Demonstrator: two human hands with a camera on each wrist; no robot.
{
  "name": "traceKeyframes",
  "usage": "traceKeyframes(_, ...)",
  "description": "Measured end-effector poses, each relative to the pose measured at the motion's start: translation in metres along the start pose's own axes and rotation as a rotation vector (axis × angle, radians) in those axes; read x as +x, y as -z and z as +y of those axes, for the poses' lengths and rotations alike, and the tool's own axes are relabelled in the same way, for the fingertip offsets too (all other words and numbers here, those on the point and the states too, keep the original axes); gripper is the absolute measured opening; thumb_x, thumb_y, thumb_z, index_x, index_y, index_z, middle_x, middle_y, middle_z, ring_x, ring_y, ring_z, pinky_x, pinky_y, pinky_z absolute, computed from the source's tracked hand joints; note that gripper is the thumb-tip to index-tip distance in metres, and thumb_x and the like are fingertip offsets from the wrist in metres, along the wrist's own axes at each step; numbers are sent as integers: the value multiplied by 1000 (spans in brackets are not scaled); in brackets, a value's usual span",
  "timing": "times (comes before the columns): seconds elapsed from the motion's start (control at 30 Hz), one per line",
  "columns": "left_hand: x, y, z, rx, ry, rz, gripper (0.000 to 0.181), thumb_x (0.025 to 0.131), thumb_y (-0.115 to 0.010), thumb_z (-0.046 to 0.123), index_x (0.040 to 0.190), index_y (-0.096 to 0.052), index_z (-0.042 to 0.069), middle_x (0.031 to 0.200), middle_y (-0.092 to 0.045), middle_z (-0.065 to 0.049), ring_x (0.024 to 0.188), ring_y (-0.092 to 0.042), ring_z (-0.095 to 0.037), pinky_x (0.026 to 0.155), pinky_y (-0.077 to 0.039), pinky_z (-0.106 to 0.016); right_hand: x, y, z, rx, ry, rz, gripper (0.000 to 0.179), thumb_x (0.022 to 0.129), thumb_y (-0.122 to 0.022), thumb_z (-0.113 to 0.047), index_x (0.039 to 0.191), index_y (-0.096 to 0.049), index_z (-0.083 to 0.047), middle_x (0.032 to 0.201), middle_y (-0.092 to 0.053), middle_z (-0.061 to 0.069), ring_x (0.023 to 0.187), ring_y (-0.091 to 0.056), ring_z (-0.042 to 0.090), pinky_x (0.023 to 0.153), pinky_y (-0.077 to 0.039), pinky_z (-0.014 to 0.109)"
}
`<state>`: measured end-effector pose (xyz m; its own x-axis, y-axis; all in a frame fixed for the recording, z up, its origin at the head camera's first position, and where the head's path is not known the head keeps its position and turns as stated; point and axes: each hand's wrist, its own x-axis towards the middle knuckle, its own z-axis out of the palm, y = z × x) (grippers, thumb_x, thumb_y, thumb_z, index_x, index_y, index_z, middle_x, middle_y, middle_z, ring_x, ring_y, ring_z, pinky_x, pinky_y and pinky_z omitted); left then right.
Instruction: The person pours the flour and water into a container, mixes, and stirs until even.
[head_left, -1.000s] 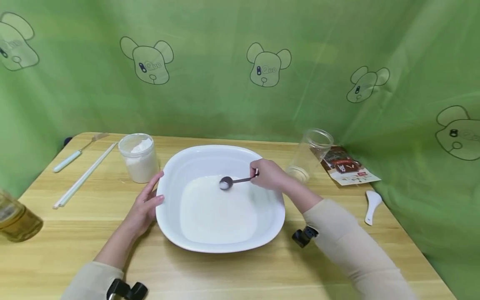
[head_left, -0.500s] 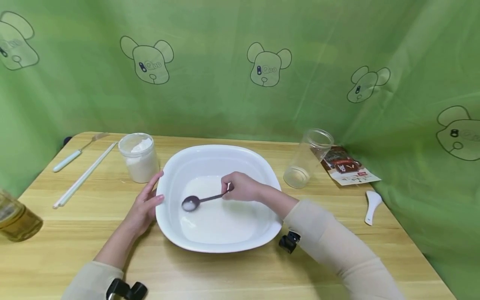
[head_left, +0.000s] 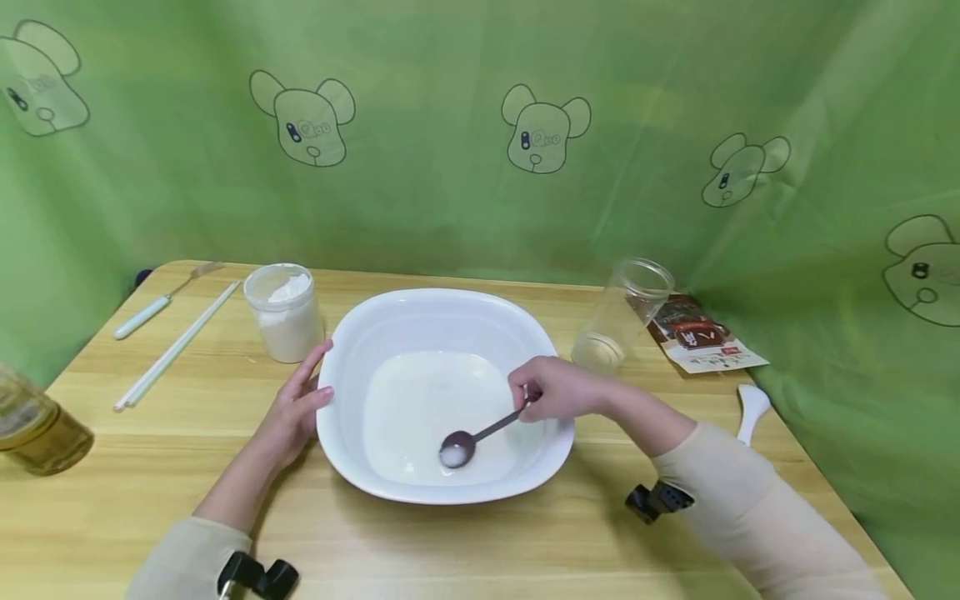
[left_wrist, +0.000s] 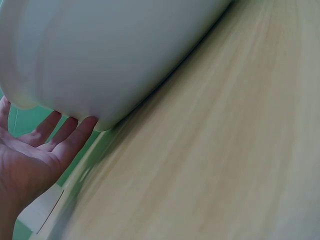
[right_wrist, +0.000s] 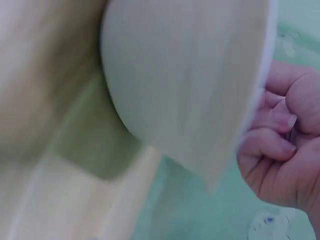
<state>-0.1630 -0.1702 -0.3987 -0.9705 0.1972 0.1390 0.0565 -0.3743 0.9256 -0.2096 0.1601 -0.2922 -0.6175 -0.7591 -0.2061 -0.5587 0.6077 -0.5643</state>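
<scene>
A large white basin with a milky white mixture in its bottom stands on the table. My right hand pinches the handle of a dark spoon over the basin's right side. The spoon's bowl, with some white in it, is low in the basin near the front. In the right wrist view the fingers are curled beyond the rim, which hides the spoon. My left hand steadies the basin from the left, thumb at the rim. In the left wrist view, its fairly straight fingers touch the outer wall.
A jar of white powder stands behind my left hand. Chopsticks and a blue-handled fork lie further left, near a jar of amber liquid. To the right are a clear container, a printed packet and a white spoon.
The right hand has swept the dark spoon leftward through the basin, then back right and toward the front. My left hand stays at the basin's side. The head view has shifted slightly.
</scene>
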Motion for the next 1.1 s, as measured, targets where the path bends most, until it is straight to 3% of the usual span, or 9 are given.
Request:
traceKeyframes(0.13, 0, 0, -1, -3, 3, 2, 63, 81, -46, 4, 137, -22, 18, 130, -21, -25, 94, -52, -20, 71, -48, -35, -6, 12, 6, -80, -98, 111, 14, 69, -60, 2, 64, -54, -9, 54, -46, -3, 50, -40, 10, 46, -34, 22)
traceKeyframes(0.3, 0, 0, -1, 1, 2, 3, 63, 81, -46, 5, 137, -21, 17, 130, -19, -26, 94, -53, -19, 71, -48, -35, 6, 15, 12, -159, -236, 231, 11, 71, -61, -3, 66, -55, -10, 59, -49, 0, 54, -43, 14, 48, -37, 25)
traceKeyframes(0.47, -1, 0, -2, -1, -4, 0, 63, 81, -46, 4, 137, -21, 17, 129, -21, -25, 94, -52, -19, 72, -48, -34, 29, 7, 17, -123, -235, 310, 10, 71, -62, -3, 66, -55, -9, 60, -50, 0, 54, -43, 14, 50, -37, 25)
traceKeyframes(0.57, -1, -1, -3, -4, -5, 0, 62, 81, -46, 4, 137, -22, 17, 128, -24, -23, 94, -52, -19, 73, -48, -34, 40, -1, 15, -44, -213, 295, 9, 72, -62, -2, 68, -56, -7, 60, -52, 1, 53, -45, 12, 50, -38, 23)
traceKeyframes(0.7, -1, -2, -4, -7, 0, -1, 62, 81, -47, 4, 137, -23, 18, 126, -26, -21, 94, -52, -20, 72, -48, -35, 43, -8, 8, 44, -233, 214, 9, 73, -62, -2, 69, -56, -6, 61, -54, 1, 51, -47, 11, 48, -40, 22)
traceKeyframes(0.83, -1, -3, -3, -5, 5, 7, 62, 81, -46, 4, 137, -23, 19, 126, -27, -21, 93, -53, -20, 71, -48, -35, 33, -5, 2, -18, -250, 184, 11, 70, -62, -1, 66, -55, -8, 62, -53, 1, 52, -46, 12, 50, -39, 23)
traceKeyframes(0.97, -1, -2, -2, 5, -2, 13, 62, 81, -46, 4, 137, -23, 19, 125, -28, -20, 92, -54, -20, 71, -49, -35, 22, 4, 3, -129, -262, 242, 11, 67, -60, -1, 63, -55, -10, 62, -51, 0, 55, -44, 14, 53, -37, 25)
traceKeyframes(1.1, 0, 0, -2, 8, -17, 7, 61, 81, -46, 4, 136, -24, 18, 121, -33, -15, 92, -54, -20, 70, -49, -35, 23, 7, 7, -170, -296, 299, 10, 67, -59, -2, 63, -55, -10, 62, -50, 0, 56, -44, 16, 51, -37, 25)
